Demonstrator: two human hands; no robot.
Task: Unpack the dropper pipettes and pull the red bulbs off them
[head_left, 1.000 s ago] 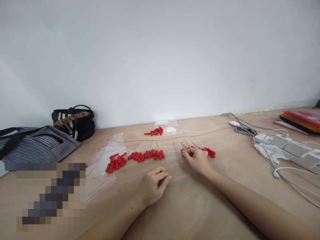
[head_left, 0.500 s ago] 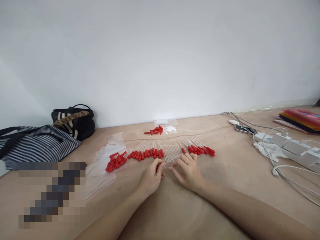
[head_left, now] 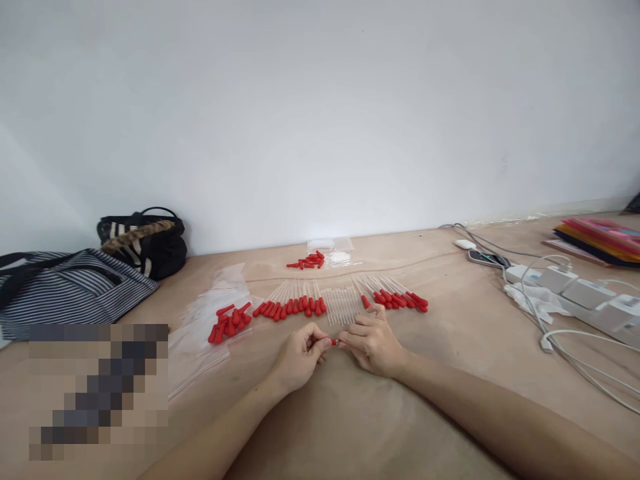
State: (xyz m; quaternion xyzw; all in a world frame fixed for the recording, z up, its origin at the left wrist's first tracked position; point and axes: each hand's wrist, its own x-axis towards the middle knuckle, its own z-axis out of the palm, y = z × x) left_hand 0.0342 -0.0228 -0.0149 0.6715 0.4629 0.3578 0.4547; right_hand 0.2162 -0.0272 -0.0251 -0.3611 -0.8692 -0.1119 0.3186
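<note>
Tan table [head_left: 450, 427] against white wall [head_left: 350, 120]. Left hand [head_left: 301, 353] nearest bulb, pinched closed on red bulb [head_left: 333, 342]; long axis roughly along table's back edge, exposed end toward right hand [head_left: 373, 343]. Right fingers curled close to that end; can't tell what's gripped. Just beyond: clear tubes [head_left: 343, 305] between left droppers [head_left: 291, 307] and right droppers [head_left: 397, 299], latter crowding right knuckles. Left side: loose bulbs [head_left: 231, 323]. Toward right edge: cables [head_left: 531, 303]. Near back edge: small red pile [head_left: 311, 261].

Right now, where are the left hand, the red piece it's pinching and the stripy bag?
Left hand [head_left: 299, 358], head view: on its back.
Red piece [head_left: 333, 342], head view: its uncovered end.
Stripy bag [head_left: 80, 291], head view: striped side.
</note>
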